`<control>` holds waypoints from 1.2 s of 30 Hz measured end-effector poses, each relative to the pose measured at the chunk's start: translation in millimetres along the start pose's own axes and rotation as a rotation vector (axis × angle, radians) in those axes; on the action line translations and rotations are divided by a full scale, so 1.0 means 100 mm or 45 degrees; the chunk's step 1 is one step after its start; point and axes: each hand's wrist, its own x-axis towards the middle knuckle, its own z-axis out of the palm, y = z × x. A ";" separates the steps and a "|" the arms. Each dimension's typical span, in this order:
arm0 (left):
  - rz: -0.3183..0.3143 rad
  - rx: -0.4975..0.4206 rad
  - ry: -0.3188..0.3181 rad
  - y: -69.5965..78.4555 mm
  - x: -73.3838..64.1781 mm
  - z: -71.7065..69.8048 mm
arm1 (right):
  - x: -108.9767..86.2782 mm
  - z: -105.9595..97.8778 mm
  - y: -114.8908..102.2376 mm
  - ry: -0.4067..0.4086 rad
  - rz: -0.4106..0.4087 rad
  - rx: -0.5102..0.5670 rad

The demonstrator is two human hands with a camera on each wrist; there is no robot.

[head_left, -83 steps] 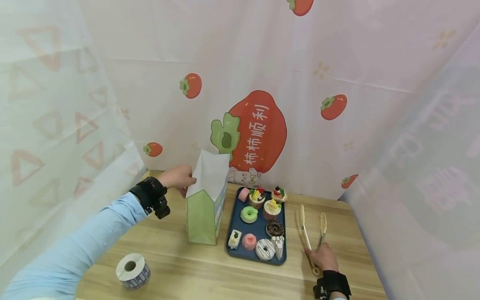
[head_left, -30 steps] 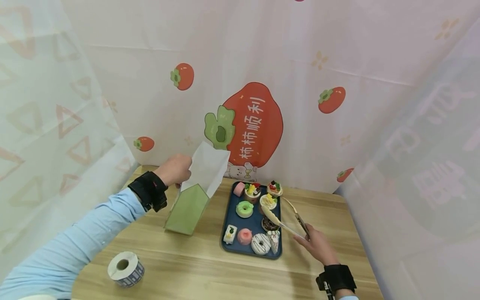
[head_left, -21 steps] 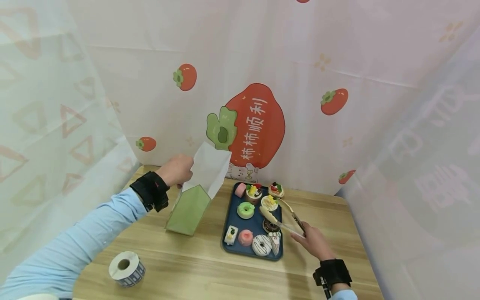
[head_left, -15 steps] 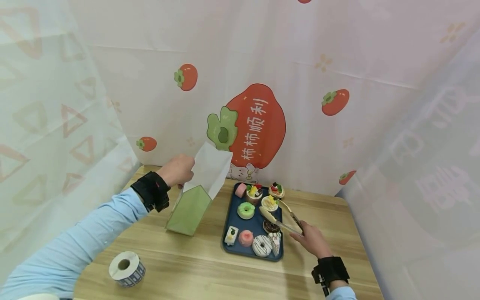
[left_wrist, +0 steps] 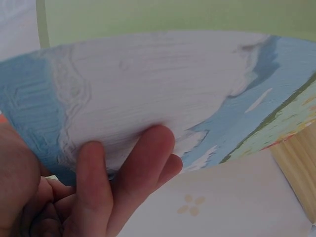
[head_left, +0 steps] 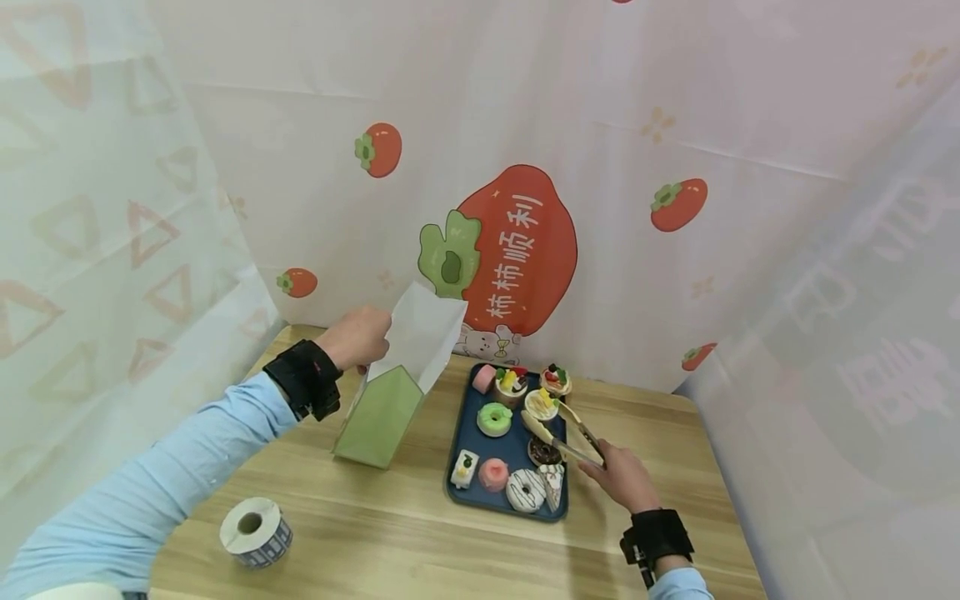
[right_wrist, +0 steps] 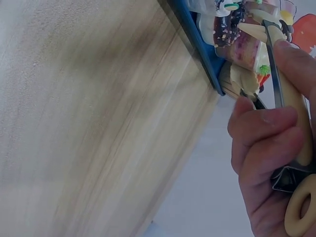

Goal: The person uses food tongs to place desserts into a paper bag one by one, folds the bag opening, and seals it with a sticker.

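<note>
My left hand (head_left: 358,337) pinches the upper edge of a paper bag (head_left: 381,415), green on its side and white inside, which leans to the left on the table. In the left wrist view, fingertips (left_wrist: 157,148) press on the bag's printed blue and white face. My right hand (head_left: 624,477) grips a pair of food tongs (head_left: 573,451) with beige tips. The tips are spread about a cream-topped cupcake (head_left: 542,404) with yellow fruit, on the right side of a dark blue tray (head_left: 468,442). In the right wrist view, fingers curl round the tongs' handles (right_wrist: 296,106).
Also on the tray are a green donut (head_left: 494,419), a chocolate donut (head_left: 543,451), a white striped donut (head_left: 526,491), a cake slice (head_left: 551,485) and several other small cakes. A label roll (head_left: 256,533) stands at the front left of the wooden table. Printed curtains enclose the back and sides.
Since the oldest frame, my right hand has lifted the tongs off the table and brought them over the tray to the cupcake. My left hand has tilted the bag leftward. Little differs over the last half second.
</note>
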 end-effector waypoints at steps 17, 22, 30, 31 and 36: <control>0.008 -0.009 0.007 -0.01 0.01 -0.04 | -0.10 -0.10 0.11 0.061 -0.068 0.180; 0.003 -0.028 0.007 -0.02 0.00 -0.03 | -0.12 -0.23 0.04 -0.023 0.017 0.316; -0.005 -0.042 -0.002 -0.03 -0.03 -0.02 | -0.17 -0.52 -0.15 0.040 -0.071 0.420; -0.004 -0.042 -0.003 -0.03 -0.03 -0.02 | -0.17 -0.56 -0.18 0.058 -0.095 0.432; -0.013 -0.041 -0.003 -0.01 -0.03 -0.03 | -0.17 -0.73 -0.31 0.126 -0.180 0.424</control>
